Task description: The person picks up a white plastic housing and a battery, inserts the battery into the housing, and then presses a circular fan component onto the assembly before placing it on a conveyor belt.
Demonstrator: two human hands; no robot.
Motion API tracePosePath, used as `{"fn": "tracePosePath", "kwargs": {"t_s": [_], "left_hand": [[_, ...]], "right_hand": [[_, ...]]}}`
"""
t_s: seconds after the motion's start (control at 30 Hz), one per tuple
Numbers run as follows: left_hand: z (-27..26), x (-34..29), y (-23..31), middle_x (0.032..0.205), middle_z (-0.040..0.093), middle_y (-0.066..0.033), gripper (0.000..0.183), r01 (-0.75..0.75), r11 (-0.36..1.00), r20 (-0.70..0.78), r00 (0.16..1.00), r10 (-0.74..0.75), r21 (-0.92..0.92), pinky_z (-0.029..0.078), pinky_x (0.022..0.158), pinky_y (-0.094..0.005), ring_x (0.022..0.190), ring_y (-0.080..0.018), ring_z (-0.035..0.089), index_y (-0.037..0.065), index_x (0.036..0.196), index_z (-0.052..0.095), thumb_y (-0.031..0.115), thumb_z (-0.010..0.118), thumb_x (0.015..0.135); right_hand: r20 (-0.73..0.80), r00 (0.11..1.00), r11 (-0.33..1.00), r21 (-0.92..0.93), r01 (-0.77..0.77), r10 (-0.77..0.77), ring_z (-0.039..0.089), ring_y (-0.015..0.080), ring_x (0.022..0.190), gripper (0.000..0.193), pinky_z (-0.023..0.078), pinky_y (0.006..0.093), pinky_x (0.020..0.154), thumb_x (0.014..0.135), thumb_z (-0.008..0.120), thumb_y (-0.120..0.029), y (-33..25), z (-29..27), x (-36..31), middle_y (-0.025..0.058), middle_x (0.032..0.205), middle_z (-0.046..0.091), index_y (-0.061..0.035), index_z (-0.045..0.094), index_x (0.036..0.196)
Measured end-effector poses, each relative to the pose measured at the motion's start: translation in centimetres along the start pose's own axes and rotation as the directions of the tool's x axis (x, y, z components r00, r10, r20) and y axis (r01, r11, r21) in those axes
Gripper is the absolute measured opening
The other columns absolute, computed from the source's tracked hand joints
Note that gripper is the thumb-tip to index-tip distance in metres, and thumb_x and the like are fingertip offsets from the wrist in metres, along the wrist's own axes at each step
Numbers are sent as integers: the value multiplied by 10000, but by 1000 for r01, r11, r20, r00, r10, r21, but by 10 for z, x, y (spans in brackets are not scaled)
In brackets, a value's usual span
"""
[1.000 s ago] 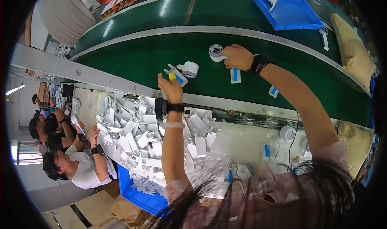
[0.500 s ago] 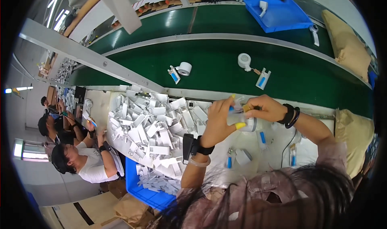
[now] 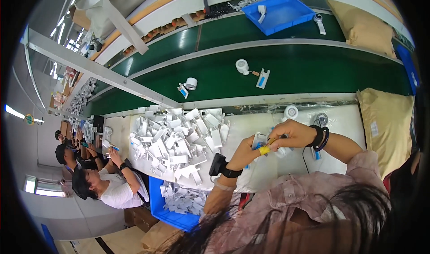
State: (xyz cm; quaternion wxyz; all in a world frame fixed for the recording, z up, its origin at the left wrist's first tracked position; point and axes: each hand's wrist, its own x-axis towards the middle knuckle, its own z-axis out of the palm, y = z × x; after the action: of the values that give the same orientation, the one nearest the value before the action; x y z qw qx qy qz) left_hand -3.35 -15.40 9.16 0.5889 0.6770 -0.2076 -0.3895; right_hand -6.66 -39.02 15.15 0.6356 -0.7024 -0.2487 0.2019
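Note:
My left hand (image 3: 245, 155) is closed on a small white plastic casing (image 3: 259, 139) with a blue piece in it; its thumb wears a yellow finger cover. Touching that thumb, my right hand (image 3: 293, 134) has its fingers pinched at the casing's near end. What the right fingertips hold is too small to make out. Beneath the right hand lies a white part (image 3: 283, 152), mostly hidden. On the table just beyond is a white round fan-like head (image 3: 291, 112), and to its right a greyish round part (image 3: 321, 119). Another blue-and-white piece (image 3: 316, 155) rests below my right wrist.
Left of my hands spreads a heap of white plastic casings (image 3: 174, 142), above a blue bin (image 3: 161, 207) of similar parts. A green conveyor (image 3: 313, 70) beyond carries round heads with blue-and-white pieces. A brown sack (image 3: 385, 128) stands right. Co-workers (image 3: 121, 187) sit left.
The view has shifted. My hands have come closer together and lower; a clear-and-white cylindrical part was between them before, and now the left holds a white casing with a blue piece.

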Motion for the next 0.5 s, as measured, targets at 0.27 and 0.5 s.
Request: {"fn": "tracePosePath", "kwargs": {"t_s": [0.27, 0.5], "left_hand": [[27, -31, 31, 1015, 603, -25, 413, -80, 993, 83, 993, 87, -82, 481, 679, -223, 846, -94, 575, 49, 1261, 484, 39, 650, 883], [42, -48, 61, 946, 552, -18, 413, -4, 992, 60, 998, -3, 126, 478, 646, -242, 799, -92, 541, 71, 1277, 444, 38, 625, 907]], "right_hand": [[117, 975, 966, -158, 204, -187, 623, 140, 750, 237, 478, 282, 682, 916, 646, -188, 3, 12, -40, 75, 781, 668, -23, 667, 1085], [132, 987, 994, 46, -103, 97, 625, 130, 668, 157, 464, 254, 607, 877, 681, -129, 16, 25, -64, 70, 739, 657, -32, 657, 997]]}}
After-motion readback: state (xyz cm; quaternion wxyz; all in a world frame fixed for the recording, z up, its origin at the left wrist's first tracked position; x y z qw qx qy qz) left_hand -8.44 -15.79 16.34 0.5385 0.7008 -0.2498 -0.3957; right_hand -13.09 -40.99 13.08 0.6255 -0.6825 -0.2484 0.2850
